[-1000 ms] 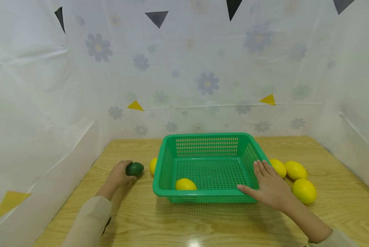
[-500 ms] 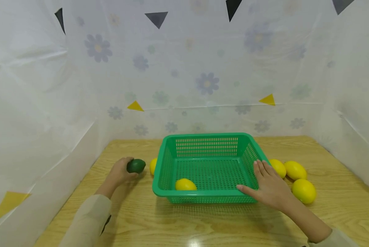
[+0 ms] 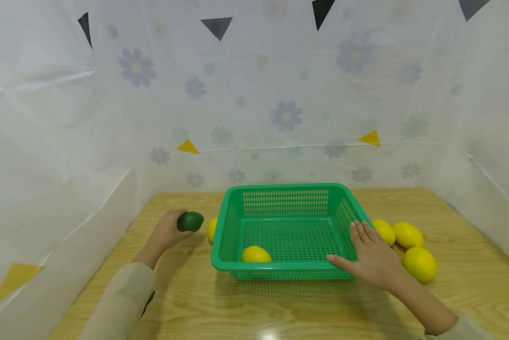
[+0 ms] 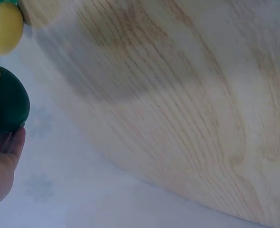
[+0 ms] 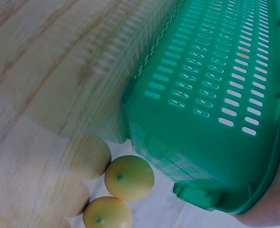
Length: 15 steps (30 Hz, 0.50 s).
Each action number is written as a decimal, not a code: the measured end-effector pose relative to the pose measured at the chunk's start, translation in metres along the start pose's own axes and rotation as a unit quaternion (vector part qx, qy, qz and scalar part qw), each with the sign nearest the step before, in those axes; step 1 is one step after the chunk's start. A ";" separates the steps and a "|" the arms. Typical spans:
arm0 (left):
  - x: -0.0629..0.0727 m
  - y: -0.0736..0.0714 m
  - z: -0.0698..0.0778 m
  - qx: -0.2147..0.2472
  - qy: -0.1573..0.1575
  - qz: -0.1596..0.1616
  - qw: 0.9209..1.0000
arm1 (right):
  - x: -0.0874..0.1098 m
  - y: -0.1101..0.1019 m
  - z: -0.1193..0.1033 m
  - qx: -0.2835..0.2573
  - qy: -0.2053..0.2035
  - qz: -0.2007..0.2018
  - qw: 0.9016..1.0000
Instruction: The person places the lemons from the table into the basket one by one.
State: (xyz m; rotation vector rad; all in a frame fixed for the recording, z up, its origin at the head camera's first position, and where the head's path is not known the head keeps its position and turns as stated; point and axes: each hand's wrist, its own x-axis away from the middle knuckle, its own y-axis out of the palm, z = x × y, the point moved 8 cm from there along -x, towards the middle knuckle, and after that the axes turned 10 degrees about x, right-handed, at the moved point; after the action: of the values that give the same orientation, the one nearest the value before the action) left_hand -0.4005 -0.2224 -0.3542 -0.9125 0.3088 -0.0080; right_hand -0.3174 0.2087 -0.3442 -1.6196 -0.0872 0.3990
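My left hand [image 3: 166,232] grips a dark green avocado [image 3: 191,221], raised over the wooden table left of the basket. In the left wrist view the avocado [image 4: 8,100] shows between thumb and fingers at the left edge. A green plastic basket [image 3: 288,266] stands mid-table with one lemon [image 3: 256,254] inside, near its front left corner. My right hand [image 3: 375,259] rests on the basket's right front corner, fingers straight along the rim and thumb spread over the front edge. Only a bit of that hand [image 5: 268,204] appears in the right wrist view, beside the basket wall [image 5: 197,142].
Another lemon [image 3: 212,229] lies against the basket's left side, partly hidden by it. To the right are three lemons: one beside the basket [image 3: 383,231], one behind [image 3: 408,234] and one nearer [image 3: 419,264]. White floral sheeting [image 3: 254,94] encloses the table [image 3: 254,311].
My left hand has lifted the avocado off the table, moving it up and slightly to the right. The right hand and the basket have stayed put.
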 end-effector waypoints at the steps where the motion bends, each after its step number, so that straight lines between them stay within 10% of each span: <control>1: -0.001 -0.001 0.001 0.000 0.000 0.002 1.000 | 0.000 0.000 0.000 0.000 0.000 0.001 1.000; 15: -0.011 -0.010 0.022 -0.009 0.015 0.010 1.000 | 0.001 0.001 0.000 -0.002 0.001 0.003 1.000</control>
State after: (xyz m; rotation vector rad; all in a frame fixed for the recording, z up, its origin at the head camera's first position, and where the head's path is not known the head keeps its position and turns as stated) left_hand -0.4042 -0.2095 -0.3307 -0.9288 0.3457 -0.0012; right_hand -0.3168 0.2085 -0.3456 -1.6243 -0.0817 0.4012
